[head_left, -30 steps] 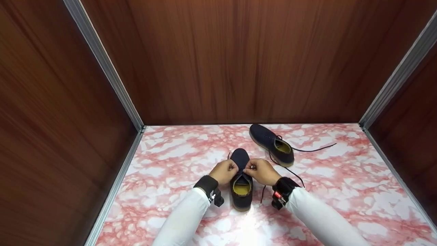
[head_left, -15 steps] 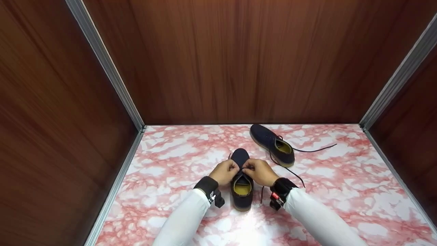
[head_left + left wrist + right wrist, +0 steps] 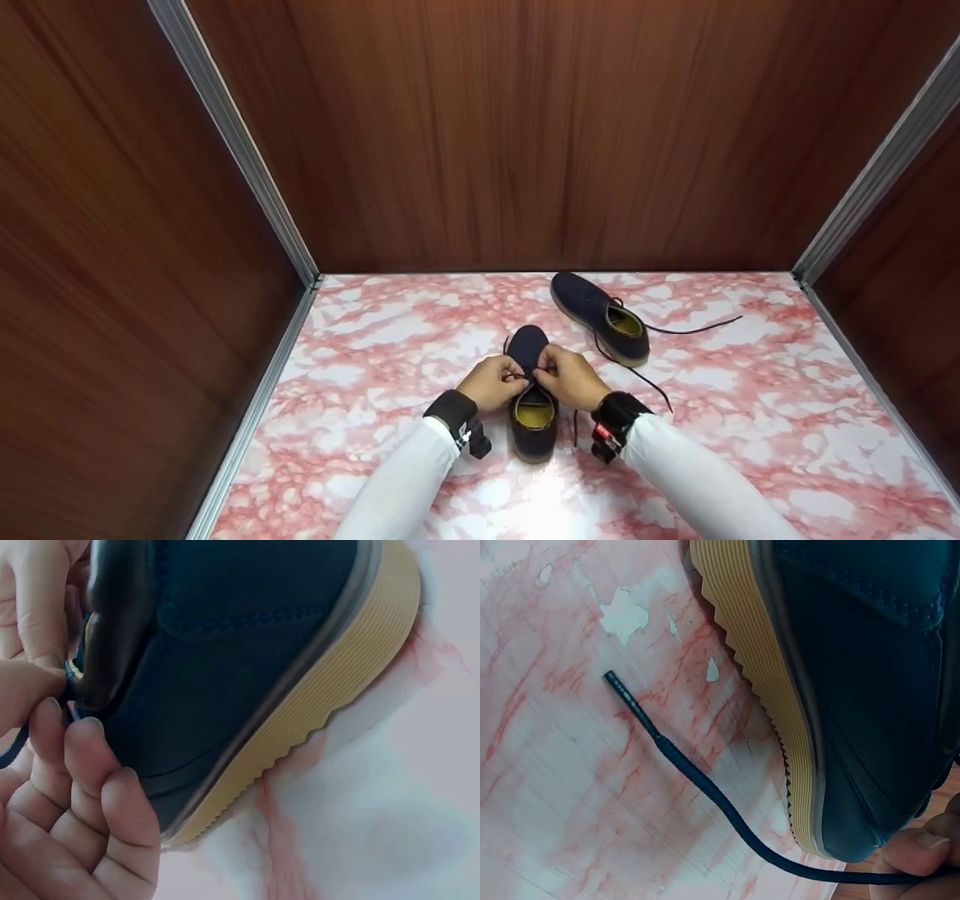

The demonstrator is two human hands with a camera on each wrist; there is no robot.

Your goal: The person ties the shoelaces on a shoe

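Observation:
A dark navy lace-up shoe (image 3: 533, 450) with a yellow insole stands upright on the surface, toe pointing away. Over its lacing, my left hand (image 3: 489, 384) pinches a dark shoelace (image 3: 13, 751) between thumb and finger, its other fingers curled. Close on the right, my right hand (image 3: 574, 379) grips lace as well. In the right wrist view, a lace end (image 3: 735, 821) with a hard tip trails from the fingers (image 3: 913, 851) over the surface beside the tan ridged sole (image 3: 750, 652). The fingers partly hide the lacing between the hands.
A second navy shoe (image 3: 581, 300) lies at an angle behind and to the right, its loose laces (image 3: 701, 328) spread out. The red-and-white marbled surface (image 3: 405, 330) is bounded by brown wood-look panels (image 3: 525, 150) with grey metal corner strips (image 3: 247, 157).
The left hand's fingers have shifted slightly nearer me at the lacing, and dark lace now shows at its fingers. The right hand has moved slightly. Both shoes stay in place.

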